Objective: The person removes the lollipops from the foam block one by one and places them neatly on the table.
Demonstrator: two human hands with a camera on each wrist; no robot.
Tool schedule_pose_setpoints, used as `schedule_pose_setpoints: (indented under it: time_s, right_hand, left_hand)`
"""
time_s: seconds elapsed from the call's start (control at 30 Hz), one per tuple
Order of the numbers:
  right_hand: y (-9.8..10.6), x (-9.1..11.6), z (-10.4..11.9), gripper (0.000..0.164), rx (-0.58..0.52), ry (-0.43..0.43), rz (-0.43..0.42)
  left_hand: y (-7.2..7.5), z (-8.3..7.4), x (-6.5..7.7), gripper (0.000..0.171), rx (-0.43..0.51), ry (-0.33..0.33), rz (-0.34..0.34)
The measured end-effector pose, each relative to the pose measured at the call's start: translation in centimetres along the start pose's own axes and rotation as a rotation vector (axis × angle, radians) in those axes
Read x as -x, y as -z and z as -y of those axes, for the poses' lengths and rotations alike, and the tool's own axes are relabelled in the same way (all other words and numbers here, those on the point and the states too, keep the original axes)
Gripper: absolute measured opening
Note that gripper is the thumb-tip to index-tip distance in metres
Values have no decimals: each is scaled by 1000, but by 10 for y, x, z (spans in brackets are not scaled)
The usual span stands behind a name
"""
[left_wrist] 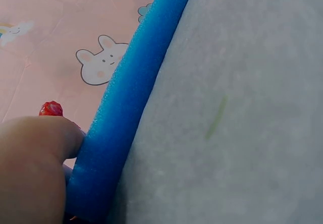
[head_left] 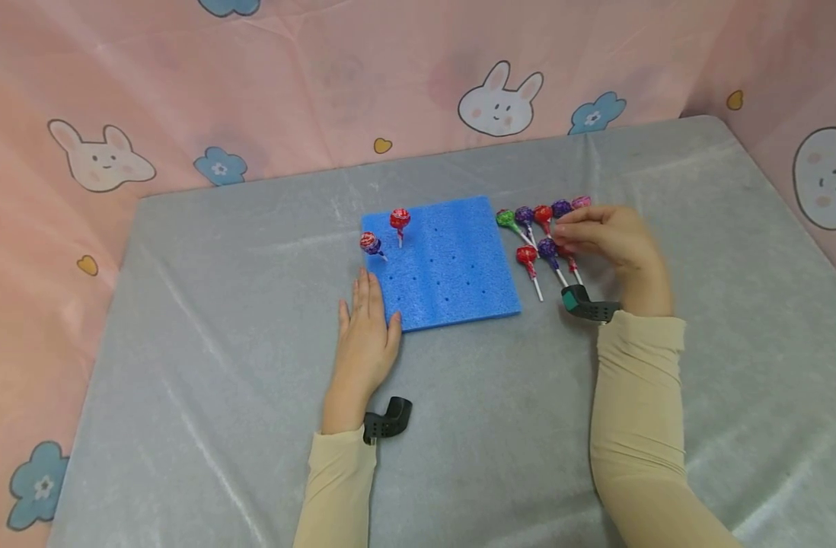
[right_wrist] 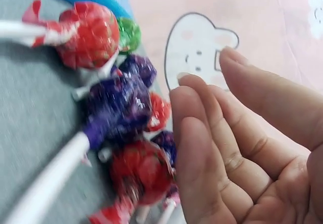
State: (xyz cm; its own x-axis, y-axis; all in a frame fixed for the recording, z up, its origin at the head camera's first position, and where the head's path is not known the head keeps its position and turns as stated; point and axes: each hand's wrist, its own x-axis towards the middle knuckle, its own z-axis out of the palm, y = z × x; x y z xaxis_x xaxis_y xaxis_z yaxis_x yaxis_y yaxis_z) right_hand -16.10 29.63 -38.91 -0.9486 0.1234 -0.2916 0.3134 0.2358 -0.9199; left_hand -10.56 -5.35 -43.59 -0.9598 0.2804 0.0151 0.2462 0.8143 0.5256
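Note:
A blue foam board [head_left: 459,251] with small holes lies on the table. Two wrapped lollipops stand in its left part: a red lollipop [head_left: 400,219] and a tilted orange-and-purple lollipop [head_left: 371,243]. My left hand [head_left: 365,342] rests against the board's left front corner, fingers extended, thumb at the edge. To the right of the board my right hand [right_wrist: 242,148] hovers over a group of lollipops, thumb and fingers apart with nothing between them. Closest to it in the right wrist view are a red lollipop [right_wrist: 141,173] and a purple lollipop [right_wrist: 121,105].
The group right of the board also holds a green lollipop [head_left: 505,218], a pink lollipop [head_left: 581,202] and several others, sticks pointing mostly toward me. A grey cloth [head_left: 219,342] covers the table. Behind it hangs a pink curtain [head_left: 336,68] with rabbit prints.

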Motion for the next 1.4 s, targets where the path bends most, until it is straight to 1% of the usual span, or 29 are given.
schedule_pose_setpoints:
  time_s: [0.1, 0.2, 0.3, 0.47, 0.53, 0.67, 0.73, 0.83, 0.93, 1.0, 1.07, 1.17, 1.3, 1.4]
  right_hand:
    - [-6, -1, 3, 5, -26, 24, -7]
    - [-13, -3, 6, 0, -77, 59, -8]
    - [-22, -5, 9, 4, -141, 99, -6]
    - [-39, -6, 15, 5, -239, 112, -12]
    - [-46, -7, 16, 5, -259, 122, -9]
    - [-61, -9, 18, 5, -301, 147, 22]
    - [-66, -10, 18, 5, -312, 147, 44]
    - [-73, -9, 20, 7, -310, 134, 54]
    - [-76, -8, 20, 15, -299, 121, 47]
    - [-79, -8, 21, 20, -315, 125, 44]
    - [-82, -7, 21, 21, -352, 137, 44]
    - [-91, -7, 23, 19, -393, 180, 43]
    - [-107, -5, 25, 23, -372, 235, 48]
    - [-117, -4, 27, 25, -359, 245, 55]
  left_hand:
    - [1, 0, 0, 65, 2, 2, 1]
    - [1, 0, 0, 65, 7, 6, 2]
    - [0, 0, -1, 65, 8, 7, 2]
    - [0, 1, -2, 66, -4, 17, 13]
    - [0, 1, -2, 66, -15, 21, 20]
    - [0, 1, -2, 65, -34, 17, 19]
    - [0, 1, -2, 65, -37, 15, 18]
    - [0, 1, -2, 65, -34, 15, 21]
    - [1, 0, -1, 65, -31, 8, 18]
    - [1, 0, -1, 65, -29, 6, 17]
    - [1, 0, -1, 64, -29, 3, 14]
    - [1, 0, -1, 65, -28, 2, 13]
    - [1, 0, -1, 65, -26, 5, 15]
    - [0, 1, -1, 65, -25, 8, 21]
